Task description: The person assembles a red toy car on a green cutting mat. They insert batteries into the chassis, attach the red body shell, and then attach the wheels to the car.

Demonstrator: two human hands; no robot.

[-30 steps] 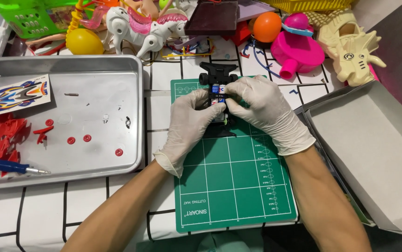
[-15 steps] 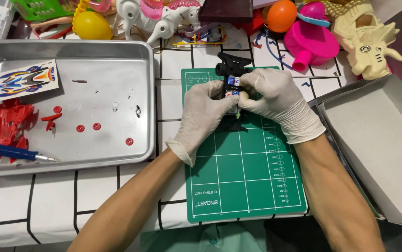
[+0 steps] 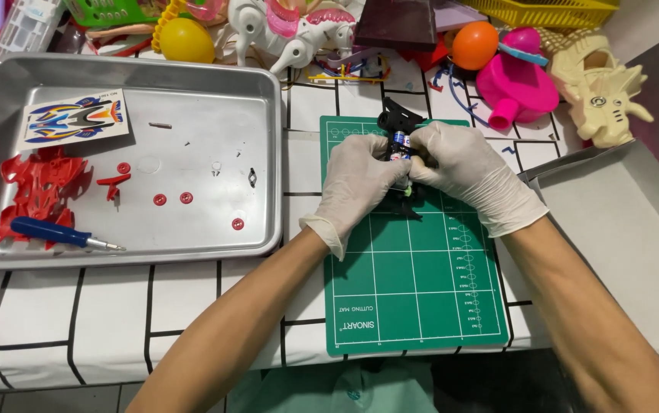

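Two gloved hands, left hand (image 3: 360, 177) and right hand (image 3: 463, 170), gripped a small black toy car (image 3: 400, 131) over the green cutting mat (image 3: 414, 291), steadying it from both sides; loose red parts (image 3: 185, 198) lay contained in the metal tray (image 3: 192, 76)

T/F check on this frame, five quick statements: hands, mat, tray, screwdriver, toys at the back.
1. Both gloved hands, left hand and right hand, hold a small black toy chassis over the green cutting mat. True.
2. The blue-handled screwdriver is in the right hand. False: it lies in the metal tray, near the red plastic parts.
3. The sticker sheet lies in the tray. True.
4. The tray sits right of the mat. False: it sits left of it.
5. The orange ball rests in the tray. False: it lies among the toys behind the mat.
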